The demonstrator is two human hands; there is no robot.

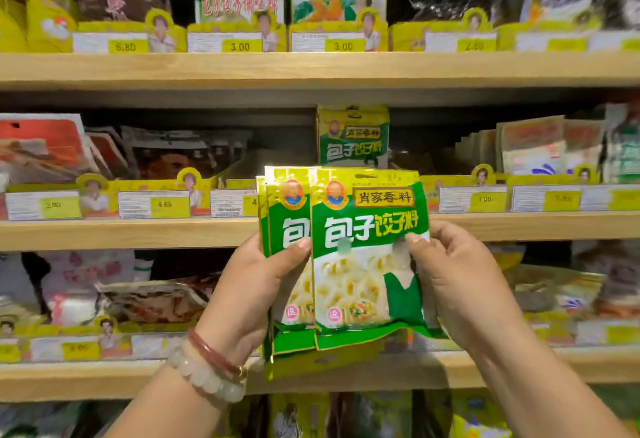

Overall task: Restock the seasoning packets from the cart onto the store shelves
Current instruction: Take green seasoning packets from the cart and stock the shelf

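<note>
Green packets (367, 257) reading 肖家香料 包子饺子料 (one more shelved behind), yellow price tags (240, 46) 6.80, 3.00, 3.00

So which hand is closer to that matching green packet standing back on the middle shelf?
Right. The right hand sits below and slightly right of the shelf packet; the left hand is farther off, down to its left.

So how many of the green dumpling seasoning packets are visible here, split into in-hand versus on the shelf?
Held by the left hand and right hand: at least 3 green packets, fanned
Standing on the middle shelf: 1 matching packet
Total: at least 4
</note>
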